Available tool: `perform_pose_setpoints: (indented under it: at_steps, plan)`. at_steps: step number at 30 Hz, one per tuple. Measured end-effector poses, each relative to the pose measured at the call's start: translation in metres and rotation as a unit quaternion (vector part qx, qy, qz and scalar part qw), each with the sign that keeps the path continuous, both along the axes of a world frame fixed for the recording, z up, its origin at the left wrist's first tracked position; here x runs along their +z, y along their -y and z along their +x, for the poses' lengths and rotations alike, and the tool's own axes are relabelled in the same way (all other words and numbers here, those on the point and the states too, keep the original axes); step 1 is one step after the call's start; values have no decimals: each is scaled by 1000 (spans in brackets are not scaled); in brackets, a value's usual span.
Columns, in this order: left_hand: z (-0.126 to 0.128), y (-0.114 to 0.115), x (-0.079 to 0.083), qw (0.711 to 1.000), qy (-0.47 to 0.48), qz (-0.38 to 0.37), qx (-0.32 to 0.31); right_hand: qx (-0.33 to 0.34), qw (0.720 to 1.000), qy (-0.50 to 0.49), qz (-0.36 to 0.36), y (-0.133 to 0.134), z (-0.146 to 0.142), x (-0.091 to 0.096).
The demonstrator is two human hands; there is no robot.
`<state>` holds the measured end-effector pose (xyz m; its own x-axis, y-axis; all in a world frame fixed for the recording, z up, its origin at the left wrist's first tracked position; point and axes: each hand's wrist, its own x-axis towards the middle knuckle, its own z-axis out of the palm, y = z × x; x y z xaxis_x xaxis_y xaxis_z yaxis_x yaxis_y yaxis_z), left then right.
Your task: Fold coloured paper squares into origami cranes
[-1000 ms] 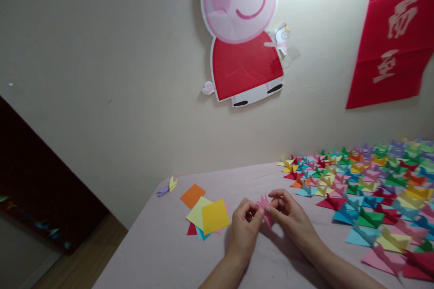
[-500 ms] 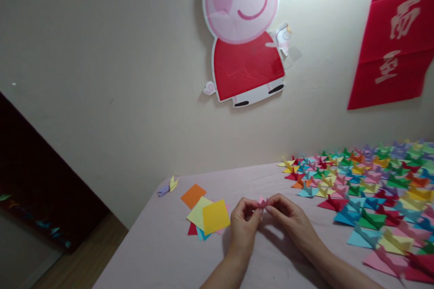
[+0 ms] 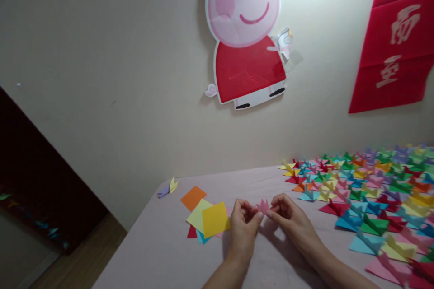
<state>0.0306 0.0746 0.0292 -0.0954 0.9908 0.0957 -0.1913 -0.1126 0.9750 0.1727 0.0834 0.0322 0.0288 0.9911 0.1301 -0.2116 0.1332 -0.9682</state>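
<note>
Between my two hands is a small piece of folded pink origami paper (image 3: pixel 263 206), its pointed tips facing up. My left hand (image 3: pixel 244 220) pinches its left side between thumb and fingers. On the other side, my right hand (image 3: pixel 289 214) has thumb and fingertips closed on its right edge. Both hands are just above the table cloth. Left of my left hand lie loose square sheets, with a yellow sheet (image 3: pixel 216 220) on top, a pale yellow sheet (image 3: pixel 197 215) under it and an orange sheet (image 3: pixel 193 198) behind.
Many folded paper cranes (image 3: pixel 375 223) in mixed colours stand in rows at the right. Two folded pieces, one yellow (image 3: pixel 173 185) and one purple (image 3: pixel 163 192), lie at the table's far left corner. A pig cutout (image 3: pixel 249 70) and a red banner (image 3: pixel 386 54) hang on the wall.
The pink paper has turned between my fingers, so more of its pointed tips shows now. My hands stay nearly in place; the whole view has shifted slightly downward.
</note>
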Motion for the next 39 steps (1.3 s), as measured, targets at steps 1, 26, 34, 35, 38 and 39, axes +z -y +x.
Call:
perform_pose_setpoints:
  at_steps: [1, 26, 34, 35, 38, 39]
  plan:
    - [0, 1, 1, 1000, 7, -6, -3, 7, 1000, -1, -5, -1, 0, -2]
    - [-3, 5, 10, 967, -236, 58, -81, 68, 997, 24, -26, 7, 5, 17]
    - [-3, 5, 10, 973, -210, 28, -96, 71, 997, 16, -35, 5, 6, 8]
    - [-2, 5, 10, 975, -200, 24, -94, 65, 997, 18, -28, 5, 6, 8]
    - [-1, 4, 11, 983, -164, 12, -85, 20, 1000, 7, -10, 4, 6, 8]
    - [-2, 4, 12, 984, -155, 9, -85, 6, 1000, 3, -3, 3, 7, 8]
